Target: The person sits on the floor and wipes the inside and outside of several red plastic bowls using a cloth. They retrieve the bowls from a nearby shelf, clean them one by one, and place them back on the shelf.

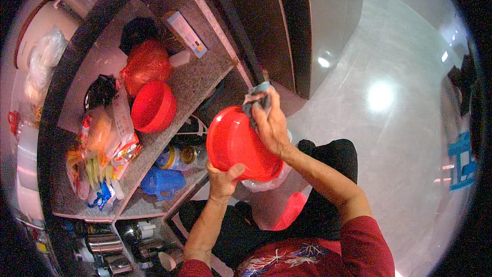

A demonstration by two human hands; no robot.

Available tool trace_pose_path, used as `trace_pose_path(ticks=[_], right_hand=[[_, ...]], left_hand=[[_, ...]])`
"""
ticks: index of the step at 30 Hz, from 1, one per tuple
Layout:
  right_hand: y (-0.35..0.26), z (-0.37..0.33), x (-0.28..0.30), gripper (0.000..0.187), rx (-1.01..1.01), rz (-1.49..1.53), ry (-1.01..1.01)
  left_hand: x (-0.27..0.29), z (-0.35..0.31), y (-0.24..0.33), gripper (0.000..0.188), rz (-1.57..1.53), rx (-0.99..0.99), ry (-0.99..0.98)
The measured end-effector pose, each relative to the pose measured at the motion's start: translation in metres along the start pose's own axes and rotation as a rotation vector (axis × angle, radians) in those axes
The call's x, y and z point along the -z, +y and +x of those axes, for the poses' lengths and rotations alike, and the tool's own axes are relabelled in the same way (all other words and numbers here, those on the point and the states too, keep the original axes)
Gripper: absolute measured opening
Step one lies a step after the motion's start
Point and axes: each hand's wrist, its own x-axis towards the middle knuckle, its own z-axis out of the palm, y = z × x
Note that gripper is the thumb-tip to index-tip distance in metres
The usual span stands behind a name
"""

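Note:
A shallow red plastic basin (237, 146) is tilted in front of me, its inside facing up. My left hand (224, 179) grips its near left rim, the thumb lying over the edge. A crumpled grey and light-blue cloth (256, 100) is bunched in the fingers of my right hand (272, 129), which is at the basin's far right rim. Part of the cloth is hidden by those fingers. Below the basin shows a pale translucent plastic container or bag (266, 183), mostly covered.
On the speckled shelf (202, 79) at left are a red bowl (154, 106), a red plastic bag (148, 64), a flat box (187, 33) and several food packets. Lower down sit a blue plastic jug (163, 182) and jars. Dark cabinet doors (261, 20) stand ahead; pale floor (389, 138) lies right.

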Motion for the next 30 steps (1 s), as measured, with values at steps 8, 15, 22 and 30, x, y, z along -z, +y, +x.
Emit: trace_pose_path(ticks=[8,15,22,30], right_hand=[[-0.021,-0.048,-0.013,0.060,0.530,-0.385,-0.469],[-0.043,-0.007,0.001,0.051,0.582,-0.456,-0.433],[-0.016,0.029,0.025,0.037,0.008,-0.110,-0.588],[-0.002,0.015,0.022,0.042,-0.173,0.284,-0.261]], left_hand=[[0.031,0.023,-0.004,0.069,-0.267,0.070,0.109],[0.003,0.004,0.002,0.075,-0.208,0.132,-0.153],[0.013,-0.001,-0.004,0.080,-0.027,0.172,-0.180],[0.017,0.013,0.003,0.083,-0.415,0.209,-0.024]])
